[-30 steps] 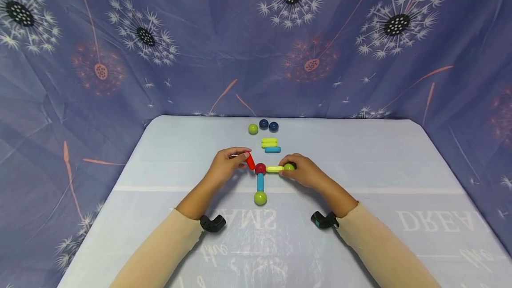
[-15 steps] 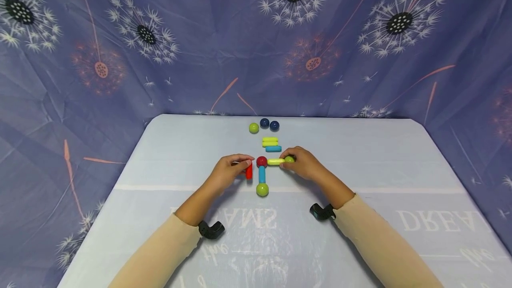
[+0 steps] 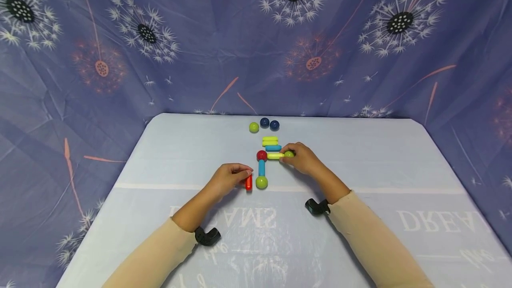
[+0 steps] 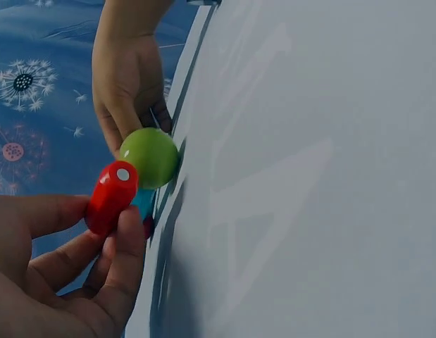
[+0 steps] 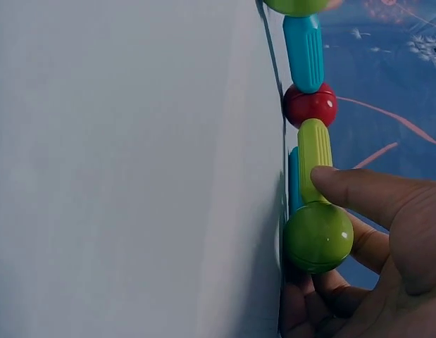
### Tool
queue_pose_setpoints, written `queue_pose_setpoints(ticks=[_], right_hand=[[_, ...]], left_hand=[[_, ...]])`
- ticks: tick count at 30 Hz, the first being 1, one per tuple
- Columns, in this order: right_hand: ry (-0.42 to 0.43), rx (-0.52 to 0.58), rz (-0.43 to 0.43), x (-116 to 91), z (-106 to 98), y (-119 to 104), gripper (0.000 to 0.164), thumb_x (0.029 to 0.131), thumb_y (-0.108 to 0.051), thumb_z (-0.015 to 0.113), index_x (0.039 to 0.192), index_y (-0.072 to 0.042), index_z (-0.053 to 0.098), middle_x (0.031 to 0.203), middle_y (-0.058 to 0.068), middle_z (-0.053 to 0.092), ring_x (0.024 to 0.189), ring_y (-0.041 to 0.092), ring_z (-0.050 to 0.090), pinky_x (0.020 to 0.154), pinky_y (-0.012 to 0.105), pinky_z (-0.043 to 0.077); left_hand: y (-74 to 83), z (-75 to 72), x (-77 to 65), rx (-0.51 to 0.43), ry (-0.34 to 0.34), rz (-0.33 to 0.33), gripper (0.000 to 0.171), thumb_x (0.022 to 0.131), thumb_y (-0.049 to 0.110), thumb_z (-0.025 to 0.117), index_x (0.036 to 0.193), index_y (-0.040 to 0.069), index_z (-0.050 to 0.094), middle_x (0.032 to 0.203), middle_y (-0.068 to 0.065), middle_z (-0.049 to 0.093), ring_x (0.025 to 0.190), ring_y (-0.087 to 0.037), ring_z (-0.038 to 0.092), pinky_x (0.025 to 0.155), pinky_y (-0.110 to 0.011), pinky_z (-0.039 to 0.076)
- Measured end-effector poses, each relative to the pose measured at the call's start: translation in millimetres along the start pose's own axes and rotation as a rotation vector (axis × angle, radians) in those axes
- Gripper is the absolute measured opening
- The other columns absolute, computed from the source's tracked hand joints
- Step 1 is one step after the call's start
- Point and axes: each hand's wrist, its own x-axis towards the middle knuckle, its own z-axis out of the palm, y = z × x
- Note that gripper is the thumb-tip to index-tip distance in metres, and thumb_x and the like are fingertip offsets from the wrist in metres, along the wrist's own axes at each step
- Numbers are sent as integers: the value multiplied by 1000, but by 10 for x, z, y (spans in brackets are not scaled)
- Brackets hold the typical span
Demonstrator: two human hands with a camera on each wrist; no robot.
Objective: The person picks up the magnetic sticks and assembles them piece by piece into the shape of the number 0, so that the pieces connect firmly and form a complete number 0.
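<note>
My left hand (image 3: 226, 180) pinches the red rod (image 3: 249, 183) just left of the near green ball (image 3: 262, 182), my right hand (image 3: 302, 159) grips the yellow rod (image 3: 274, 156), so I'm probably adding a piece, which calls for aligning rod end and ball.

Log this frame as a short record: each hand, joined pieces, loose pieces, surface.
Left hand: pinches a red rod, apart from the joined pieces
Right hand: holds the joined yellow rod beside the right green ball
Joined pieces: red ball at the corner; joined blue rod runs toward the person to the near green ball
Loose rods: two loose yellow rods, one loose blue rod
Loose balls: one loose green ball, two dark blue balls
Surface: white table cover, printed lettering
</note>
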Motion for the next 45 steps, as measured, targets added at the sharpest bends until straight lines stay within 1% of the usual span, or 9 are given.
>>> queue_pose_setpoints(ticks=[3,5,8,12,17,25,33,41,45], right_hand=[[2,12,8,8,-6,-7,24,94,-27,72,116,-18,72,121,14,60,112,30,54,106,49,43],[3,15,12,9,-8,-6,24,95,-27,72,116,-18,71,122,14,59,113,30,54,108,50,42],[7,15,19,6,-5,-1,24,95,-28,72,117,-19,71,125,14,59,116,31,53,110,51,41],[13,11,18,5,-3,14,24,95,-28,71,117,-19,71,125,14,59,116,31,54,109,51,41],[24,14,-2,3,-2,25,24,95,-28,71,117,-18,71,122,14,59,110,30,54,104,49,43],[35,14,-23,-4,15,34,23,95,-27,70,116,-17,72,119,14,59,106,28,54,98,46,44],[35,18,-11,-6,43,50,23,95,-29,70,116,-19,72,118,13,59,104,27,53,96,43,44],[37,27,-13,-19,55,39,23,95,-29,71,116,-19,72,115,12,59,103,28,53,95,42,43],[42,14,-19,-14,59,53,23,95,-28,71,116,-19,72,113,12,59,102,27,53,93,41,43]], left_hand=[[-25,5,-36,5,-20,-3,21,96,21,68,111,6,73,96,-5,72,77,-14,66,71,-26,55],[-36,15,-58,-5,-49,5,22,95,17,69,111,3,69,92,-6,71,76,-13,66,72,-27,58],[-43,39,-92,-25,-104,16,30,93,14,71,117,-1,61,90,-7,70,73,-12,66,72,-30,61],[-28,84,-124,-37,-162,13,46,92,14,73,131,-1,53,91,-9,70,70,-13,69,72,-33,62],[-9,153,-125,-26,-183,-8,59,91,17,75,141,4,48,88,-8,70,66,-14,69,71,-30,62],[19,225,-100,-16,-183,-2,71,89,18,77,149,4,41,87,-7,70,64,-14,69,70,-28,61],[21,255,-111,15,-163,1,69,91,19,76,149,4,41,88,-8,69,65,-13,69,68,-28,60],[1,287,-122,1,-147,-10,50,92,18,75,133,0,55,87,-8,65,60,-13,68,63,-27,60],[-7,304,-121,-2,-137,-2,45,95,18,71,132,-1,56,87,-8,63,55,-12,65,58,-26,59]])
